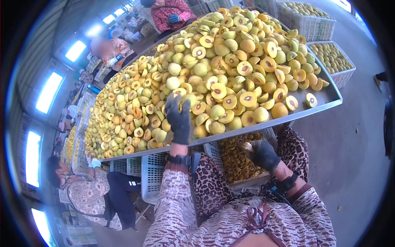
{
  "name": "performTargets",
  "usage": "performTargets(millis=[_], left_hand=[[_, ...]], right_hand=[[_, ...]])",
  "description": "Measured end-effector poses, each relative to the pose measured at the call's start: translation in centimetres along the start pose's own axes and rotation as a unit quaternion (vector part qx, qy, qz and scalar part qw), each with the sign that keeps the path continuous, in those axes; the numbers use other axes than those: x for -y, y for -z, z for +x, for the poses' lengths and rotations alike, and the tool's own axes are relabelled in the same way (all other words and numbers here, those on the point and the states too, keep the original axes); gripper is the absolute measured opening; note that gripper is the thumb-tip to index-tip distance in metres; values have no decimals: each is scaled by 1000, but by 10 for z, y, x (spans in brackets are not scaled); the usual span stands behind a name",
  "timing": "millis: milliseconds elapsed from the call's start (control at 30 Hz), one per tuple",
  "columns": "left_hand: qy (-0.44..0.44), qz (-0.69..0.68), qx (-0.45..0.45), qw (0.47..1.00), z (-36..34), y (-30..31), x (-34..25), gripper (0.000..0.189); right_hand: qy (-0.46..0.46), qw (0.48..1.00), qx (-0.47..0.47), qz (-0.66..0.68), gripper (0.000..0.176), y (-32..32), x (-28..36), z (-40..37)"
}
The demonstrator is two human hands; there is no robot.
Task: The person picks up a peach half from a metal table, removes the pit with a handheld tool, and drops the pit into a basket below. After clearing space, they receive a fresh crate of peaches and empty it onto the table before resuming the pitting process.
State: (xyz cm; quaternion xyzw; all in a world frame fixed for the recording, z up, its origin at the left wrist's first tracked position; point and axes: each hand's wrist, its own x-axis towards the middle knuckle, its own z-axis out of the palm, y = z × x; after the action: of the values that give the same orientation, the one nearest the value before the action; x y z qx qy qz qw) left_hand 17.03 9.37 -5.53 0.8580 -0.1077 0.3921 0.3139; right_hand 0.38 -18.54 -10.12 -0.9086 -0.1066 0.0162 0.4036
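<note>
Halved yellow stone fruits [222, 90], which look like peaches, are heaped on a metal-edged table [263, 124]. Some still have brown pits showing. My left hand [178, 117], in a dark glove, reaches over the near edge into the heap. Its fingers are apart and touch the fruit; a firm grip on any piece is not visible. Below the table edge, my right hand [264, 155], also gloved, is closed around a small pale-tipped object [248, 146] whose kind I cannot make out. Under that hand, a crate holds brown pits and scraps [236, 158].
Plastic crates [152, 177] stand under the table on the left. Fruit-filled crates [306, 22] are on the floor at the far right. One person [96, 193] sits at the left end; others [168, 14] are across the table. Concrete floor [341, 164] lies to my right.
</note>
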Motion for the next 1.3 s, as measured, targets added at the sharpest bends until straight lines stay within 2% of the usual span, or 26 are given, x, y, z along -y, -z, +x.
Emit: performTargets(millis=[33,67,133,167,200,233,300,333,367,433,500,533,567,600,633,667,700,767,833,900,933,967,1033,1133,1233,1300], left_hand=[[-9,-23,14,1000,18,-24,-12,37],[-21,32,44,998,32,-54,-13,39],[-18,121,147,982,46,-94,-23,39],[-4,158,218,963,50,-106,-28,38],[-60,91,159,981,51,-124,-4,36],[-20,52,165,985,57,-118,-5,32],[25,-45,69,996,53,-117,13,28],[93,-194,55,975,45,-104,4,23],[166,-327,94,925,42,-61,-39,19],[257,-565,114,776,11,-27,-64,20],[111,-456,136,872,-13,10,-98,25],[250,-549,156,782,-24,22,-106,32],[257,-545,154,783,-35,33,-113,32],[268,-539,165,781,-46,43,-120,37],[277,-535,175,779,-55,47,-125,42],[278,-649,142,693,-63,41,-131,50],[278,-650,141,693,-70,40,-136,50],[350,-736,122,567,-82,39,-141,52],[365,-734,125,558,-96,37,-133,51],[376,-765,97,513,-101,38,-132,50],[378,-759,99,520,-102,39,-134,49],[383,-758,101,518,-104,41,-135,49],[367,-733,130,557,-102,45,-137,48],[341,-717,153,588,-96,53,-150,47],[320,-692,150,629,-101,52,-149,46],[378,-718,123,571,-103,48,-144,47]], right_hand=[[57,994,-20,88,13,2,2,2],[57,995,-23,80,13,4,4,2],[-29,966,10,257,11,8,9,-4],[-31,968,5,251,11,10,8,-7],[-23,970,-21,241,11,11,6,-9],[-14,971,-48,233,12,13,5,-8],[-4,965,-61,253,11,24,18,-5],[-4,967,-87,239,11,29,29,0],[-3,968,-108,226,11,28,38,7],[55,956,-132,257,17,18,50,27],[56,956,-133,255,18,7,64,45],[80,925,-186,323,20,-1,71,54],[103,885,-238,386,22,-6,78,59],[100,886,-233,389,22,0,82,55],[-32,853,-116,508,21,17,93,49],[-164,781,4,602,20,25,101,46],[-164,782,5,601,20,24,102,44],[-234,771,15,592,21,22,104,39],[-214,791,33,573,23,16,81,32],[-9,920,-96,379,23,-1,61,22],[-8,947,-66,314,23,11,70,14],[-13,947,-66,315,23,13,68,10],[-16,989,7,145,22,20,58,8],[-5,987,-23,159,19,11,43,9],[24,983,-50,176,16,16,59,4],[46,981,-74,171,14,16,64,5]])
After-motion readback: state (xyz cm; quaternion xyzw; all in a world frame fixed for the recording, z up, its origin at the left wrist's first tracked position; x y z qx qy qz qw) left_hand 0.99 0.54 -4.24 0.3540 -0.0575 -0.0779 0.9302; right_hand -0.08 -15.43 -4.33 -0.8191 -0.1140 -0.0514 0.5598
